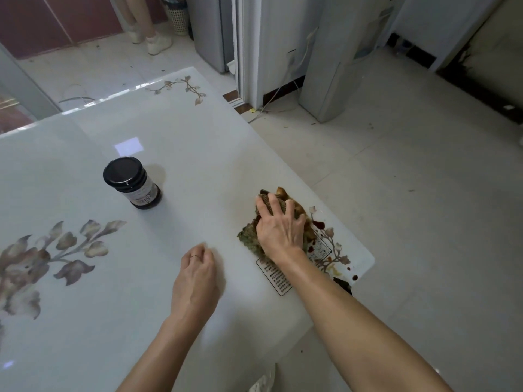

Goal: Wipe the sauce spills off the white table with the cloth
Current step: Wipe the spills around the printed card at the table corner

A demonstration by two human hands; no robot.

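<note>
My right hand presses down on a crumpled brown-green cloth near the right corner of the glossy white table. Dark reddish sauce spots lie just right of the cloth on the floral print, and more drops sit by the table's corner edge. My left hand rests flat on the table to the left of the cloth, fingers loosely curled, holding nothing; a thin ring is on one finger.
A dark sauce jar with a black lid stands upright mid-table, left of the cloth. A printed label lies under my right forearm. Another person's legs stand at the far left by a basket. Tiled floor lies to the right.
</note>
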